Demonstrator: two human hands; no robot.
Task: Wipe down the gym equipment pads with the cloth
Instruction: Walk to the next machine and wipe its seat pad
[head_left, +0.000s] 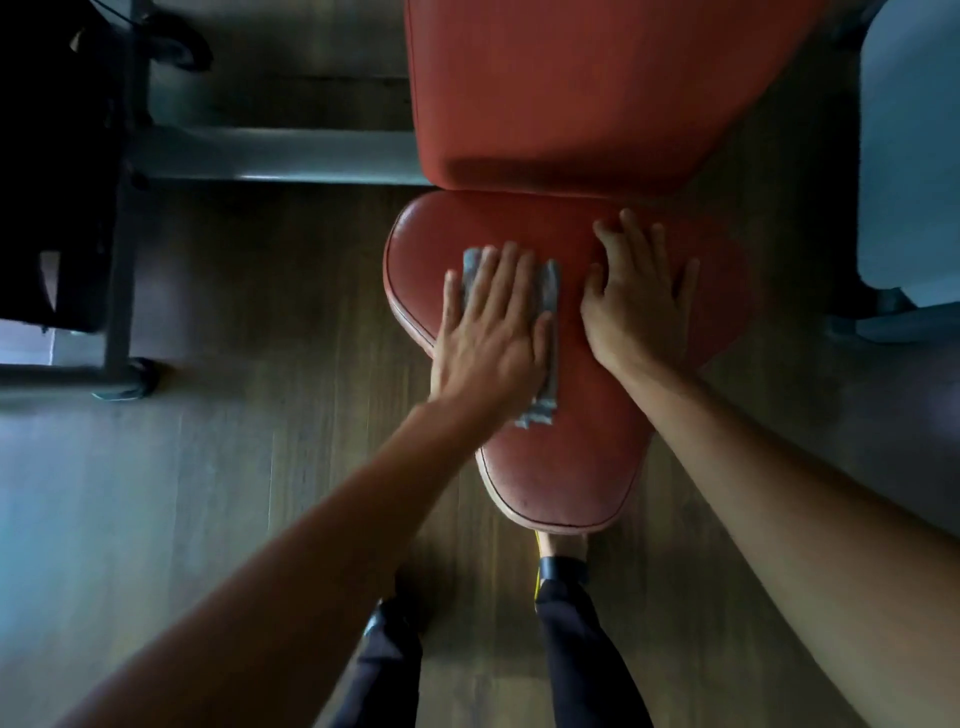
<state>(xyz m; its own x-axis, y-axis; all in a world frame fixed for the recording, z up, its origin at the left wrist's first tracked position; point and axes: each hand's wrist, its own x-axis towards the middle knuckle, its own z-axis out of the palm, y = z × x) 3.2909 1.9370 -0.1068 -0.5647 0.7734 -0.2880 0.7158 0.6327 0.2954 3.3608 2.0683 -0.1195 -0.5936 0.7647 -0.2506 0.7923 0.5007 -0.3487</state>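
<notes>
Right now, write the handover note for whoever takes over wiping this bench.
Left hand: flat, fingers straight, pressing the grey cloth onto the left half of the red seat pad.
Right hand: flat on the right half of the same pad, holding nothing.
Cloth: folded under the left palm, with its edges showing past the hand.
Done: the seat pad is being wiped; how much has been covered cannot be told.
Left: finish the seat pad, then probably wipe the red back pad beyond it.
</notes>
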